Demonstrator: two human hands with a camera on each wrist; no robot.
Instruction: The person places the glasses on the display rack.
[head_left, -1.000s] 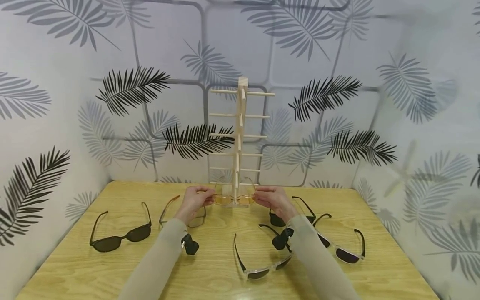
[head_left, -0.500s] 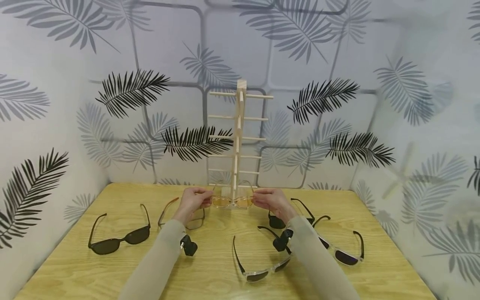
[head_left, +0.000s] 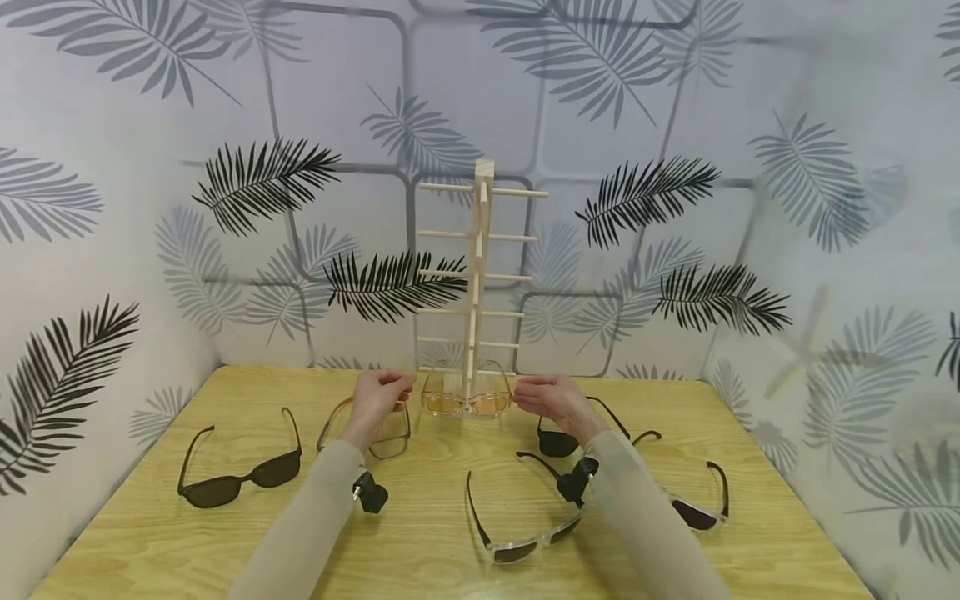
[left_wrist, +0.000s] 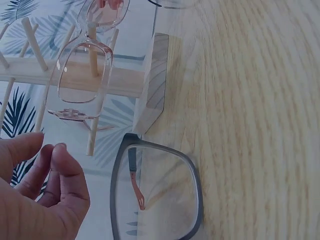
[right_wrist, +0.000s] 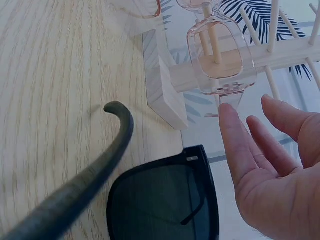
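Glasses with a clear pinkish frame and amber-looking lenses (head_left: 444, 405) hang on the low part of a wooden eyewear stand (head_left: 481, 218), temples pointing back. My left hand (head_left: 378, 404) is a short way off their left end, thumb and fingertips close together with nothing between them. At the other end my right hand (head_left: 551, 402) has its fingers extended, the index fingertip right at the hinge (right_wrist: 231, 92). Grey-rimmed clear glasses (left_wrist: 198, 200) lie below my left hand, partly covered by it in the head view. Black sunglasses (right_wrist: 160, 205) lie under my right hand.
More sunglasses lie on the wooden table (head_left: 420, 533): a black pair (head_left: 213, 492) at left, a clear-framed pair (head_left: 515, 552) in front, and another pair (head_left: 695, 515) at right, partly behind my right forearm. The stand's upper pegs (head_left: 517, 193) stick out sideways. A leaf-patterned wall rises behind.
Both hands held the pinkish glasses by their ends and lowered them slightly at the stand. Now the fingers have let go, and the hands have moved outward; the glasses stay on the stand.
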